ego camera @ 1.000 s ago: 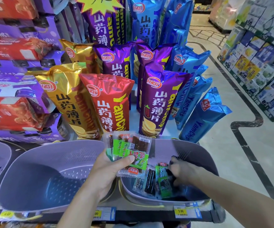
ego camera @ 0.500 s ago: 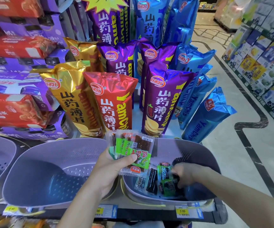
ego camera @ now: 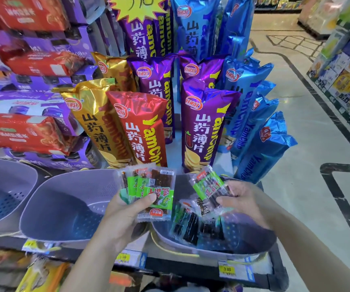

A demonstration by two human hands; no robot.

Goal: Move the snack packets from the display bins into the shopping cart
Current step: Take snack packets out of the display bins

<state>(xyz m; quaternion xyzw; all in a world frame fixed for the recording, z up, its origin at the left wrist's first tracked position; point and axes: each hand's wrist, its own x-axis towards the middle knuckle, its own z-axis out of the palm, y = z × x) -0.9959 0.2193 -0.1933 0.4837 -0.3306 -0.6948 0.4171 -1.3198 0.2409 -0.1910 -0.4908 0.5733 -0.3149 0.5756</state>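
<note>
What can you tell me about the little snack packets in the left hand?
The snack packets are a fanned bunch of small, flat wrappers that look like clear plastic, with bright green labels, red logos and dark brown strips inside. One shows a white barcode patch. The left hand holds them upright, thumb pressed across the front one. They are lifted in front of the red chip bag.

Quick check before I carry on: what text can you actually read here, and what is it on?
"YamChip": red bag, purple bag, blue bag.
"山药薄片": gold bag, red bag, purple bag.
"3.00": yellow price tag below the right bin.
Too blurred or small to read: left-hand packets, right-hand packets, red boxes.
Starburst sign: cut off at the top, unsure.
</note>
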